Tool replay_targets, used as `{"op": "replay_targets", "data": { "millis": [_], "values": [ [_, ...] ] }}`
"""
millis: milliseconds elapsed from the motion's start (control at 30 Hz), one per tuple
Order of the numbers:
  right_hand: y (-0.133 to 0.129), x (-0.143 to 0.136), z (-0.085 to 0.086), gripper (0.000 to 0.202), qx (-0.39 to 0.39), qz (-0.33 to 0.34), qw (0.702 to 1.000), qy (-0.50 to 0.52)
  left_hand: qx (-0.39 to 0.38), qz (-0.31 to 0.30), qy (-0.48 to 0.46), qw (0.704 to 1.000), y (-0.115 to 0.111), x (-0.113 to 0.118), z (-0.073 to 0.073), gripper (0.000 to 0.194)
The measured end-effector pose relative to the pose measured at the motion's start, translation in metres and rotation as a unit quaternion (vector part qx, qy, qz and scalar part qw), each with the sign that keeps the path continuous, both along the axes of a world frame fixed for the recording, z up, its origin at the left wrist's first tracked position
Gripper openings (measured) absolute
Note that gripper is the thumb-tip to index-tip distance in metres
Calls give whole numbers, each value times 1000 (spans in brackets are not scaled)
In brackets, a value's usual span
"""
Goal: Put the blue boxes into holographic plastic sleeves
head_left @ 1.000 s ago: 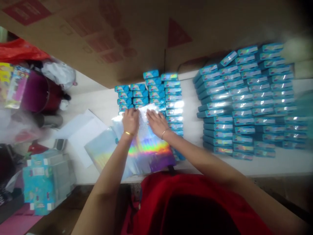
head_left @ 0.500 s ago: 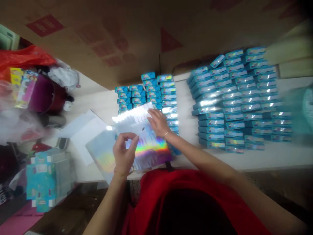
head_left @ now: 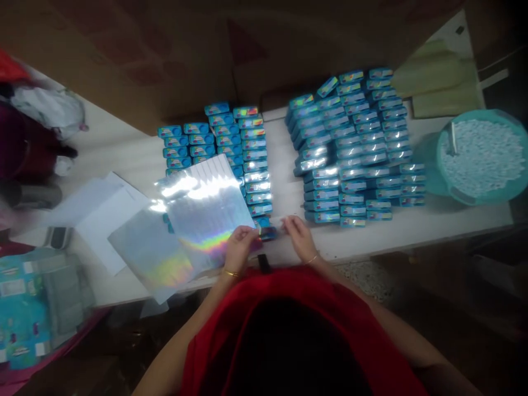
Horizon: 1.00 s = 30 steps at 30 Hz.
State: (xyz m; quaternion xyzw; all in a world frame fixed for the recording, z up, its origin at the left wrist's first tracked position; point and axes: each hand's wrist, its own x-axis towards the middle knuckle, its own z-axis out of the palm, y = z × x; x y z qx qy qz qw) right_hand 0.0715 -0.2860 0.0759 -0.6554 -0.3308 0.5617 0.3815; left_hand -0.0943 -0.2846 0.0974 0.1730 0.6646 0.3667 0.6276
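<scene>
By the worktop's [head_left: 284,190] near edge we have the left hand [head_left: 240,247], fingertips drawn together at the near right corner of the shiny sheet [head_left: 210,212], and the right hand [head_left: 302,241], fingers curled, apart; we can't tell if either pinches anything. Shiny sheet covers part of the left blue boxes [head_left: 201,139]. Right blue boxes [head_left: 350,146] beyond, tub [head_left: 464,195] at right end, carton [head_left: 185,71] along far edge

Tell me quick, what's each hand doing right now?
Left hand: fingers nearly closed beside a silver sheet; can't tell if holding anything.
Right hand: fingers curled; too blurry to tell.
</scene>
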Motion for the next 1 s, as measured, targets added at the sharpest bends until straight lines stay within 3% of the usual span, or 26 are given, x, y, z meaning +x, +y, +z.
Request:
{"op": "replay_targets", "data": {
  "millis": [133, 233, 467, 600, 767, 867, 1000],
  "values": [
    [1, 2, -9, 54, -80, 19, 995, 55, 21, 7, -24, 999, 6, 5, 3, 27],
    [1, -2, -11, 42, -58, 40, 994, 82, 13, 6, -17, 1000, 8, 6, -7, 28],
    [8, -1, -36, 32, 38, 69, 995, -60, 33, -20, 82, 996, 7, 10, -51, 27],
    [9, -2, -49, 29, 71, 116, 981, -141, 36, -63, 142, 987, 2, 8, -54, 23],
    [9, -5, -50, 30, 80, 151, 968, -186, 48, -88, 178, 979, -4, 2, -55, 22],
    [10, -4, -52, 29, 84, 157, 962, -207, 74, -121, 243, 960, -3, 1, -60, 19],
    [11, -2, -56, 30, 86, 171, 954, -229, 142, -166, 346, 912, 1, 2, -64, 15]
  ]
}}
